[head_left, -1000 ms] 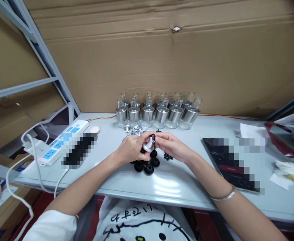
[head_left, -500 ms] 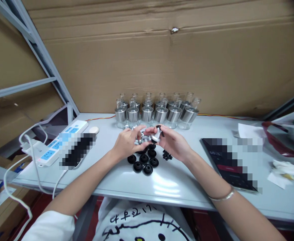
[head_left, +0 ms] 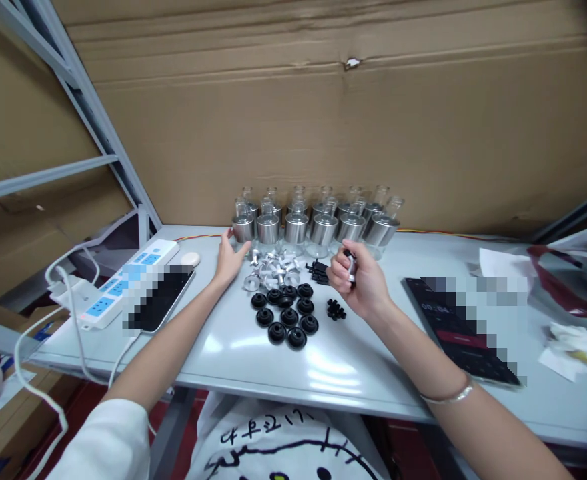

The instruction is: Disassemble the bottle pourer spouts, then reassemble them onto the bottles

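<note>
My left hand (head_left: 230,259) is at the leftmost front bottle (head_left: 243,230), a clear glass bottle with a silver band and narrow neck. Its thumb and fingers are spread around the bottle's lower part; whether they touch it is hard to tell. My right hand (head_left: 359,277) is closed around a small white-and-black fitting (head_left: 351,267), mostly hidden by the fingers. Between the hands lie a pile of white and clear plastic fittings (head_left: 276,270), several black round caps (head_left: 289,317), thin black rods (head_left: 317,272) and a cluster of small black pieces (head_left: 335,309).
More banded bottles (head_left: 324,230) stand in two rows before a cardboard wall (head_left: 293,127). On the left are a power strip (head_left: 123,283), a phone (head_left: 161,300) and a round white object (head_left: 190,259). A tablet-like screen (head_left: 453,327) and crumpled tissue (head_left: 573,340) lie right.
My hands have moved apart from over the pile. The left went to the leftmost bottle; the right moved right and closed around the white-and-black fitting. The pile and rods are now uncovered.
</note>
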Demonstrator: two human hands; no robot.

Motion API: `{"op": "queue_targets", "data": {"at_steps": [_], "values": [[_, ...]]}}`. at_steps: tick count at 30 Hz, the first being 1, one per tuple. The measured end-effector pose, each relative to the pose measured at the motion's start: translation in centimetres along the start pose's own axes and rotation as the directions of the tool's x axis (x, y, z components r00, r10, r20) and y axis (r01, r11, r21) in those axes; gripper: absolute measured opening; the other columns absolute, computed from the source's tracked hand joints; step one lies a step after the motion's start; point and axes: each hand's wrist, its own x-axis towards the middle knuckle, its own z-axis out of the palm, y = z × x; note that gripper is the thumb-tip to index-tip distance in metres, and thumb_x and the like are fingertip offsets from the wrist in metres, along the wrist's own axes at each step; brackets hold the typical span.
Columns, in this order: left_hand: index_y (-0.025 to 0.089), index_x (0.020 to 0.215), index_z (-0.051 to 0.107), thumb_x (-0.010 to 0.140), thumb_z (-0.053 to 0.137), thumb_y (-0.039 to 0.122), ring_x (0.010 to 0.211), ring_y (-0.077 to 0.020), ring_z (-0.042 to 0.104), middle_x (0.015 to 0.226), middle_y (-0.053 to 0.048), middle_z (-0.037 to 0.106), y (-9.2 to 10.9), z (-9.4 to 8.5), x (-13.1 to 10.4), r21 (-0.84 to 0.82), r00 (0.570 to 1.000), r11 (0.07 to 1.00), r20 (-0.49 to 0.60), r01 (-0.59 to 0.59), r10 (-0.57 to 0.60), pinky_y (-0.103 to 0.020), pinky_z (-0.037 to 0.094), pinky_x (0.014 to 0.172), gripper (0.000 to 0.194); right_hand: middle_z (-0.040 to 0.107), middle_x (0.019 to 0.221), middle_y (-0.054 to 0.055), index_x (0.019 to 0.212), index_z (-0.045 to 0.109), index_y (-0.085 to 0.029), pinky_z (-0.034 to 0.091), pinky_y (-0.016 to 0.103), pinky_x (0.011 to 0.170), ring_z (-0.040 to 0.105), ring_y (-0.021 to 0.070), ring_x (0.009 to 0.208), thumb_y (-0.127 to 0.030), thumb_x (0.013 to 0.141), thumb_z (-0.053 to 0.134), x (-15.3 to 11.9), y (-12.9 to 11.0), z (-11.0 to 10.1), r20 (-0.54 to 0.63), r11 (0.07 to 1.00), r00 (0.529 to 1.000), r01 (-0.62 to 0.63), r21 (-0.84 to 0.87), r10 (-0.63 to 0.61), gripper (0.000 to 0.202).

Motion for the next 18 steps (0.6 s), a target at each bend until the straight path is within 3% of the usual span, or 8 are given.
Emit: {"op": "queue_targets", "data": {"at_steps": [9, 14, 18], "values": [[0.015, 0.119, 0.041, 0.073, 0.064, 0.025, 0.121, -0.0243, 0.047, 0.126, -0.015, 0.051, -0.04, 0.02, 0.57, -0.001, 0.999, 1.000, 0.022, -0.028, 0.028, -0.040, 0.033, 0.105, 0.053, 0.037, 0.039, -0.006, 0.050, 0.037, -0.019, 0.018, 0.016, 0.032, 0.030, 0.0042, 0.034, -0.045, 0.071, 0.065, 0.14, 0.52, 0.08, -0.009, 1.000, 1.000, -0.008, 0.004, 0.008, 0.043], [0.018, 0.099, 0.050, 0.064, 0.072, 0.026, 0.105, -0.0222, 0.053, 0.103, -0.006, 0.055, 0.01, -0.07, 0.63, 0.061, 0.999, 0.998, -0.044, 0.006, -0.003, -0.039, 0.039, 0.097, 0.042, 0.038, 0.040, -0.006, 0.053, 0.037, -0.019, 0.019, 0.018, 0.033, 0.031, 0.0045, 0.035, -0.047, 0.074, 0.063, 0.14, 0.55, -0.04, 0.004, 1.000, 1.000, 0.019, -0.019, -0.019, 0.044], [0.019, 0.096, 0.045, 0.059, 0.076, 0.030, 0.098, -0.0208, 0.054, 0.099, -0.004, 0.051, 0.16, -0.22, 0.48, 0.060, 0.991, 0.996, -0.112, 0.073, -0.066, -0.039, 0.043, 0.091, 0.049, 0.039, 0.041, -0.006, 0.053, 0.037, -0.019, 0.020, 0.018, 0.034, 0.033, 0.0045, 0.035, -0.048, 0.075, 0.061, 0.12, 0.53, -0.05, 0.012, 0.998, 0.999, 0.054, -0.045, -0.053, 0.044]]}}
